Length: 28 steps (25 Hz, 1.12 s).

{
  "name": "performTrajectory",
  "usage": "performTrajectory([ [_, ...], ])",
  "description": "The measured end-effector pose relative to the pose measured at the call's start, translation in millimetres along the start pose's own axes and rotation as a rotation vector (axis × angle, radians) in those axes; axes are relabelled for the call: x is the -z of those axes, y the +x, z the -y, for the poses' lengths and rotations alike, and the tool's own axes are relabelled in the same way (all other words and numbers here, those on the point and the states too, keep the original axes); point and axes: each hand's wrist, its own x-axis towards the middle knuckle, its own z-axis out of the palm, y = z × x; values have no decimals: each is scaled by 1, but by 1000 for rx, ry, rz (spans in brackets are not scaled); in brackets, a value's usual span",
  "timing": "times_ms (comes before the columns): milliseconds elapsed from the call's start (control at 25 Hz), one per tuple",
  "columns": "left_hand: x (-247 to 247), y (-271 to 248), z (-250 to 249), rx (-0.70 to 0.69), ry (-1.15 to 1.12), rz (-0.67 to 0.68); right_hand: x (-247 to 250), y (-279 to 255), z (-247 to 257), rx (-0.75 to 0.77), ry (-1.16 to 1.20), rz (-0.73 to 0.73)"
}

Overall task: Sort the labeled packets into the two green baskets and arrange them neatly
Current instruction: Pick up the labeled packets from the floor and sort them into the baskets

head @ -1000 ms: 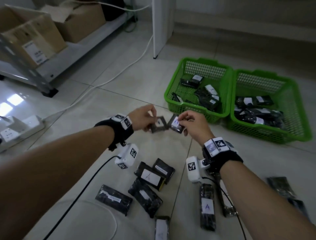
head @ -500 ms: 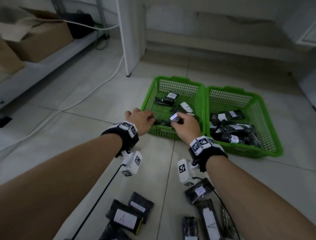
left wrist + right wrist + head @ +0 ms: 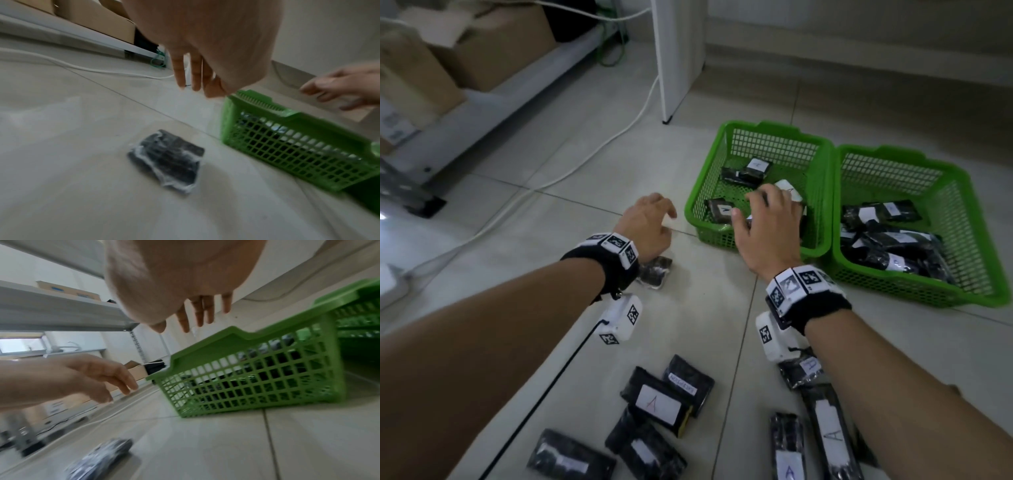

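Two green baskets stand side by side on the floor, the left basket (image 3: 707, 178) holding a few labeled black packets (image 3: 746, 171) and the right basket (image 3: 969, 274) holding several. My right hand (image 3: 767, 222) hovers over the left basket's near edge with fingers (image 3: 201, 313) spread and empty. My left hand (image 3: 650, 222) hangs open over the floor just left of that basket, its fingers (image 3: 185, 73) holding nothing. Below its wrist a black packet (image 3: 655, 272) lies on the tile with no label showing (image 3: 166, 160).
Several loose packets (image 3: 661, 401) lie on the floor near me, some marked A. A white cable (image 3: 585, 161) runs across the tiles to the left. A metal shelf with cardboard boxes (image 3: 493, 44) stands at the back left, a white post (image 3: 674, 58) behind the baskets.
A second ago each hand pinched a packet, then both reached to the left basket. Now both hands are empty and drawn back, and one packet lies on the floor under my left wrist.
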Motion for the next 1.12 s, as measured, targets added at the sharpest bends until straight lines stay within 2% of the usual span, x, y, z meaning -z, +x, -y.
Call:
performTrajectory([
  [40, -2, -10, 11, 56, -10, 141, 2, -7, 13, 81, 106, -1],
  [80, -4, -22, 20, 79, -1, 257, 2, -14, 28, 146, 202, 73],
  [160, -14, -41, 29, 2, 72, 348, -4, -31, 55, 199, 279, 331],
  [240, -23, -55, 32, -42, 152, 324, -16, -51, 75, 150, 265, 587],
  [320, -22, -60, 32, 4, 195, 298, -26, -68, 82, 104, 237, 772],
  [440, -5, -65, 40, 116, 107, 185, -24, -85, 80, 180, 174, 984],
  [520, 6, -76, 44, 85, 51, 153, -12, -94, 77, 239, 100, 1113],
  [560, 10, -82, 42, 61, 47, 180, -8, -98, 76, 255, 57, 1156],
  [680, 16, -103, 26, 27, 73, 272, -6, -119, 77, 225, 16, 1173],
  [880, 20, -122, -8, -58, -29, 264, 4, -140, 62, 53, 237, 1144],
  [1000, 31, -122, -26, -34, -178, 128, 25, -136, 45, -312, 729, 992],
  [1120, 45, -117, -49, -18, -306, -36, 51, -126, 27, -606, 1180, 658],
])
